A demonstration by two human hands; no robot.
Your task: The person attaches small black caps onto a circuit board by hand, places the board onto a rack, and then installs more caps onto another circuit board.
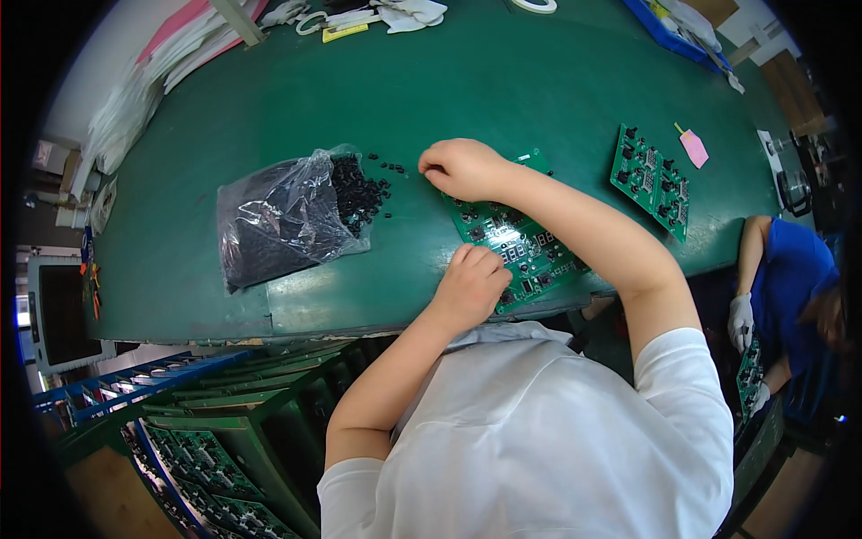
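Observation:
A green circuit board (pixel 532 268) with digit displays and black parts lies before me on the table, partly hidden under my right forearm. My left hand (pixel 473 286) rests at its near left edge, fingers curled in; what they hold, if anything, is hidden. Beyond the board's far left corner is my right hand (pixel 465 169), its fingers bent together in a pinch; anything between the tips is too small to name. To its left, a clear plastic bag (pixel 278 220) lies on its side, full of small black parts (pixel 357 196) that spill from its mouth toward that hand.
Another populated circuit board (pixel 651 183) lies to the right, beside a pink tag (pixel 692 147). A blue tray (pixel 678 36) and tape roll (pixel 535 4) sit at the far edge. Below left stands a rack of boards (pixel 202 458). A gloved person in blue (pixel 790 269) holds a board at right.

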